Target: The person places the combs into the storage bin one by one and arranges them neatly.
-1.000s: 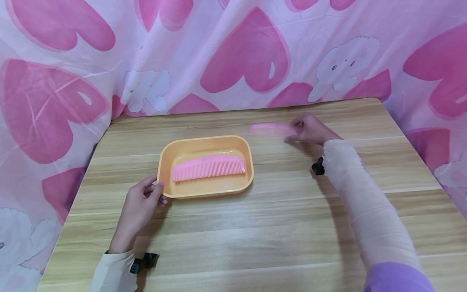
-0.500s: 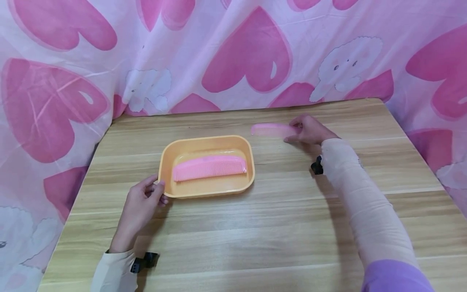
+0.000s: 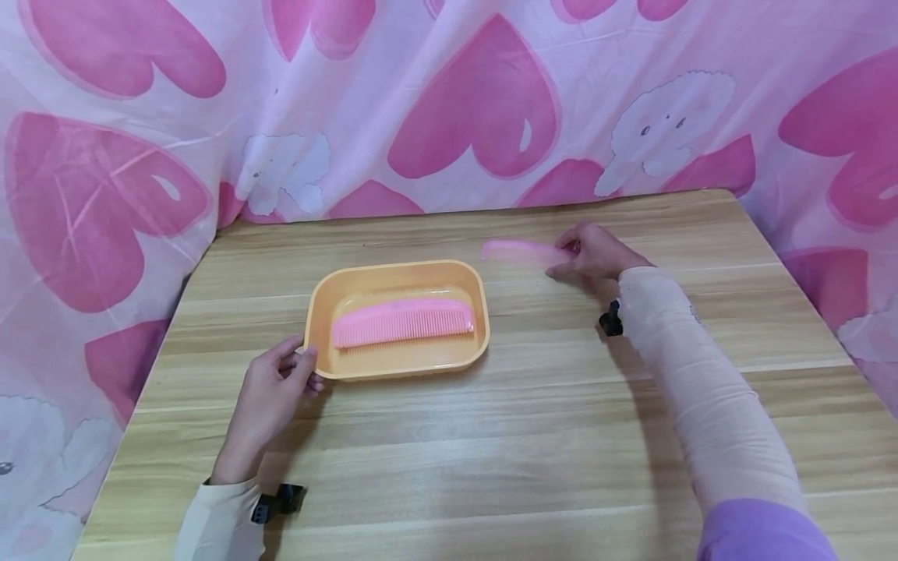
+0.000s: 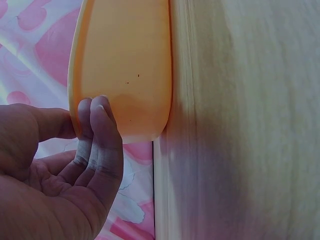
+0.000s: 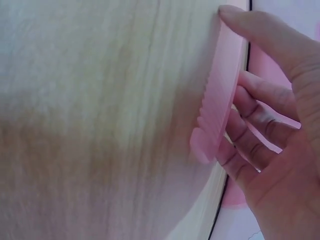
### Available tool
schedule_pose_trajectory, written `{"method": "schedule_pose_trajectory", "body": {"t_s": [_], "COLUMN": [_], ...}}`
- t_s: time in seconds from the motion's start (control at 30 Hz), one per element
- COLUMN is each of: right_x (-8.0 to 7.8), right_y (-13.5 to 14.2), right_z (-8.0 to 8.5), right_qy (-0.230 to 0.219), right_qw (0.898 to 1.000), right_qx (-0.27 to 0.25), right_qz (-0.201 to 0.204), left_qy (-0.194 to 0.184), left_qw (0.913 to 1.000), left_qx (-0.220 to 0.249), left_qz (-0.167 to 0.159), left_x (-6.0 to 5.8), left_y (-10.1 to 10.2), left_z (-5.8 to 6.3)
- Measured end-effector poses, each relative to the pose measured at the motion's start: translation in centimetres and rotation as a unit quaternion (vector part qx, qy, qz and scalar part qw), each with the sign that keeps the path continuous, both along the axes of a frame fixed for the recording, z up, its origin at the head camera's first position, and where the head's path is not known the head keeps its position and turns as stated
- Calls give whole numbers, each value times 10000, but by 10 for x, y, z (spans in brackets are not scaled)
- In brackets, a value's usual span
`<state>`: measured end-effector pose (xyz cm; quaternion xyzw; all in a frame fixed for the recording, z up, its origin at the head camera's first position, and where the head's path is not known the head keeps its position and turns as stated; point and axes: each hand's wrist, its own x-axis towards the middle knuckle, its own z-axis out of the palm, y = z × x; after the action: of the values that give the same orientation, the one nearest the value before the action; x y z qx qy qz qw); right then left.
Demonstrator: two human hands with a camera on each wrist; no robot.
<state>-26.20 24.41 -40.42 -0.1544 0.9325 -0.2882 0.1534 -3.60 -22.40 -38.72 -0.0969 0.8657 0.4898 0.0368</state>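
Observation:
In the head view, my left hand (image 3: pixel 265 397) grips the near left corner of a shallow orange plastic tray (image 3: pixel 421 358). The left wrist view shows the thumb on one side of the tray's rim (image 4: pixel 76 60) and fingertips against its outer wall. Inside the tray lies a pink comb (image 3: pixel 403 321), its teeth facing me. To the right and farther back, my right hand (image 3: pixel 599 251) pinches one end of a second pink comb (image 3: pixel 519 248). In the right wrist view this comb (image 5: pixel 217 100) sits between thumb and fingers, tilted, close over the tabletop.
Everything is on a wood-grain table (image 3: pixel 449 467). A pink heart-patterned curtain (image 3: pixel 470 101) hangs behind its back edge and along both sides. Small black devices (image 3: pixel 277 505) are strapped at both wrists.
The comb in my right hand has tilted, so less of its teeth shows from above. My left hand, the tray and the comb inside it stay in place.

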Motion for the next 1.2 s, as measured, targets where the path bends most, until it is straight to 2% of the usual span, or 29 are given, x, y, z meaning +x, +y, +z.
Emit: {"method": "schedule_pose_trajectory", "body": {"t_s": [0.23, 0.47, 0.77, 1.0, 1.2], "right_x": [2, 7, 9, 10, 11], "right_y": [-1, 1, 3, 4, 0], "right_z": [-2, -1, 1, 4, 13], "right_qy": [-91, -381, -252, -59, 86], "right_qw": [9998, 9987, 9989, 9996, 9996], "right_qx": [-148, -220, -322, -192, -134], "right_qz": [-91, -262, -212, -222, -226], "left_qy": [56, 59, -9, 20, 94], "left_qw": [10000, 10000, 10000, 10000, 9999], "left_qx": [-23, -15, -58, -81, -92], "left_qz": [-26, -34, -34, -52, -33], "left_x": [0, 0, 1, 1, 1], "left_y": [0, 0, 0, 0, 0], "left_z": [0, 0, 0, 0, 0]}}
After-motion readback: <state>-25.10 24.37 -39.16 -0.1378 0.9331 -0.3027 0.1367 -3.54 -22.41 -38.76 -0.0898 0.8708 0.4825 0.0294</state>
